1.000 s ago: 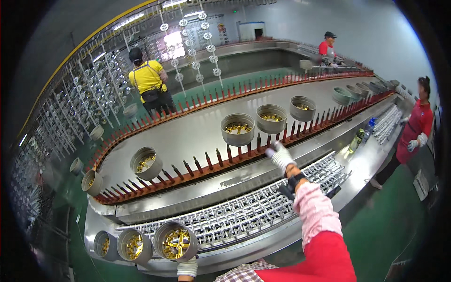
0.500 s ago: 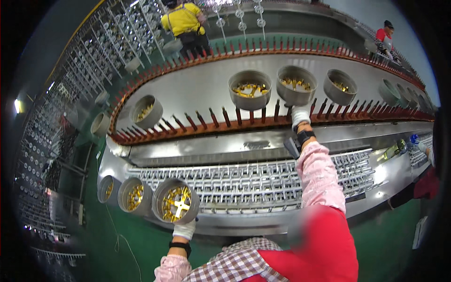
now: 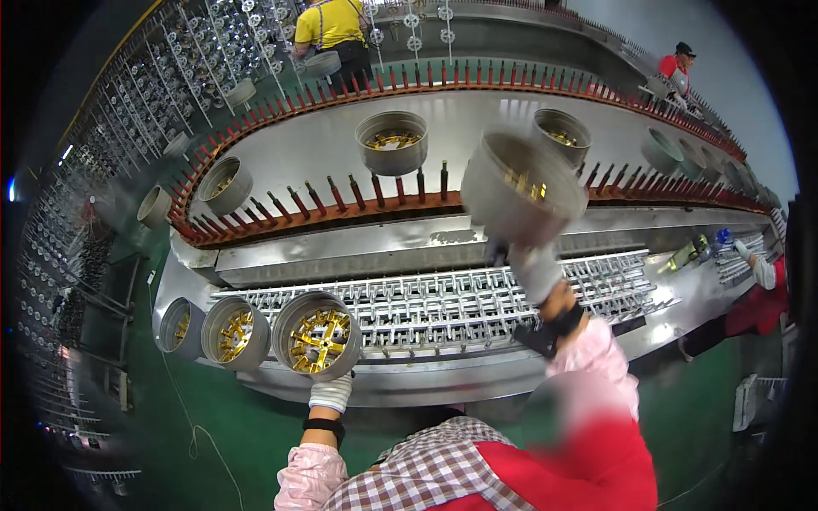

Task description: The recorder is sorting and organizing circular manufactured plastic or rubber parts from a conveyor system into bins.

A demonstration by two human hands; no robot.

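My right hand (image 3: 535, 271), in a white glove and smeared by motion, grips a grey round tub (image 3: 521, 217) from its near side. That tub is lifted in front of the row of red spindles, and gold pieces show inside it. My left hand (image 3: 331, 392), also gloved, is at the near wall of another grey tub (image 3: 281, 341), its fingers partly hidden beneath it. Gold cross-shaped pieces (image 3: 324, 341) lie in this one. Left of it stand two more grey tubs, the middle tub (image 3: 252, 362) and the outer tub (image 3: 192, 335), both with gold pieces.
A loop of red upright spindles (image 3: 338, 198) edges the steel table (image 3: 298, 153). On it are a far tub (image 3: 392, 157) and a tub at the right (image 3: 579, 153). Silver racks (image 3: 426, 307) lie along the near ledge. A co-worker in yellow (image 3: 332, 30) stands beyond.
My right hand has drawn its tub off the table edge, toward me and upward. My left hand stays at its tub. The view has shifted a little.
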